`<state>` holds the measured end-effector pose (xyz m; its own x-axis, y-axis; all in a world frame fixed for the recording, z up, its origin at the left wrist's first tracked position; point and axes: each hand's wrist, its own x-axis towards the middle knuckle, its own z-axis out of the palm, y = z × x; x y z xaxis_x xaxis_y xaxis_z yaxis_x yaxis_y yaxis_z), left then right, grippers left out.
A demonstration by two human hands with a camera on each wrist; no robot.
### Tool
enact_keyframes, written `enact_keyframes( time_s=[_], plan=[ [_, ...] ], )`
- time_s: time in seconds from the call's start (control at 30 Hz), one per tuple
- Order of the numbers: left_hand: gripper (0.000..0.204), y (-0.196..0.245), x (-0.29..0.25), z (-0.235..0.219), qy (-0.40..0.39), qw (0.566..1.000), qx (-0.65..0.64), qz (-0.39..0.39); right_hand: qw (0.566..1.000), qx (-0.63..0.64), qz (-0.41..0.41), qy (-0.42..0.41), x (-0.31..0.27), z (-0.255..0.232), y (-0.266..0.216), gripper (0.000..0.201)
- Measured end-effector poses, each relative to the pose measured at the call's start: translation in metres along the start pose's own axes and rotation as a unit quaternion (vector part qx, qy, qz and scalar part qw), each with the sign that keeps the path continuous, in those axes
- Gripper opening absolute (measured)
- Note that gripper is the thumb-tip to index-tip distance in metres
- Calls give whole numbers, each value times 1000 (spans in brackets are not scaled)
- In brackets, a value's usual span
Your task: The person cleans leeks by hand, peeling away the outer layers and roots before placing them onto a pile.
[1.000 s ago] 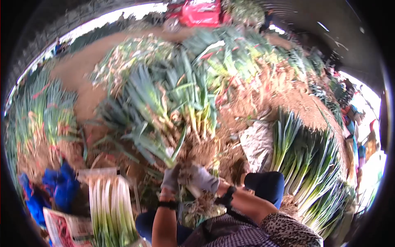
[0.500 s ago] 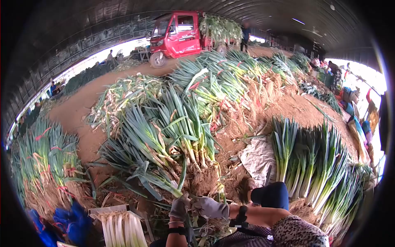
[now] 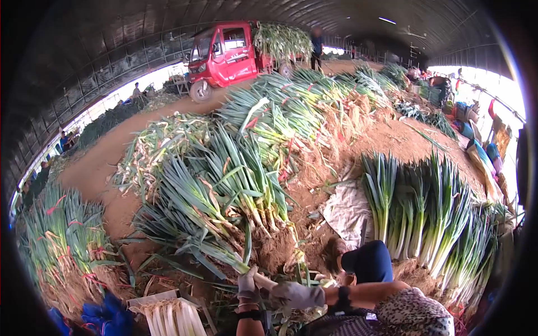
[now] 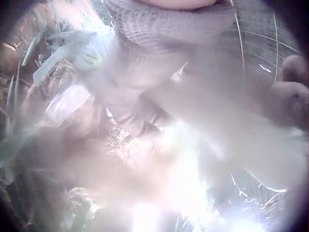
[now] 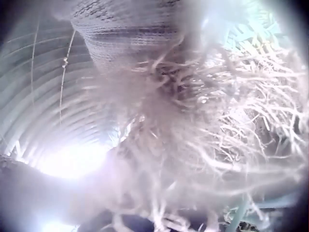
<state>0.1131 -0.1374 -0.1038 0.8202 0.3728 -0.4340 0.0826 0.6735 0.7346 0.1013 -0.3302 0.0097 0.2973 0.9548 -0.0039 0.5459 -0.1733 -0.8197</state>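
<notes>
Both hands wear pale knitted gloves. In the head view the left hand (image 3: 247, 283) grips the pale stem of a leek (image 3: 265, 281), whose green leaves point up and left onto the heap. Close to its right, the right hand (image 3: 297, 295) is closed about the root end of that leek. The right wrist view is filled by tangled roots (image 5: 241, 125) beside the glove (image 5: 130, 38). In the left wrist view the gloved hand (image 4: 145, 63) is blurred, with a pale stem (image 4: 217, 125) crossing it.
A leek heap (image 3: 224, 185) lies ahead. Trimmed leeks (image 3: 174, 319) sit in a holder at lower left. Leeks (image 3: 420, 207) stand in a row at right, beside a pale cloth (image 3: 346, 211). Bundles (image 3: 67, 235) stand left; a red truck (image 3: 232, 56) is behind.
The hands were together around the leek's base; the right hand has moved rightward, and more white stem shows between them. The head view has tilted up and shifted.
</notes>
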Motion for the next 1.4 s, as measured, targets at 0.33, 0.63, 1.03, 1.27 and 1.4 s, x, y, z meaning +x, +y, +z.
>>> enact_keyframes(
  time_s=[0.33, 0.63, 1.03, 1.27, 1.4],
  plan=[
    [27, 2, 22, -15, 47, 998, -41, -17, 986, 43, 18, 157, -55, 11, -29, 26],
    [21, -2, 44, -33, 4, 993, -118, -15, 952, 131, 184, 207, -126, -14, -50, 18],
    [35, 16, 9, -19, -1, 981, -193, -32, 955, -15, 296, 16, -8, -4, 4, 68],
    [48, 75, -29, 21, -171, 963, -210, 14, 973, -98, 170, 120, -66, -9, 2, 80],
    [53, 102, -48, 24, -295, 941, -163, 35, 979, -77, 174, 67, -37, -34, -8, 68]
  ],
)
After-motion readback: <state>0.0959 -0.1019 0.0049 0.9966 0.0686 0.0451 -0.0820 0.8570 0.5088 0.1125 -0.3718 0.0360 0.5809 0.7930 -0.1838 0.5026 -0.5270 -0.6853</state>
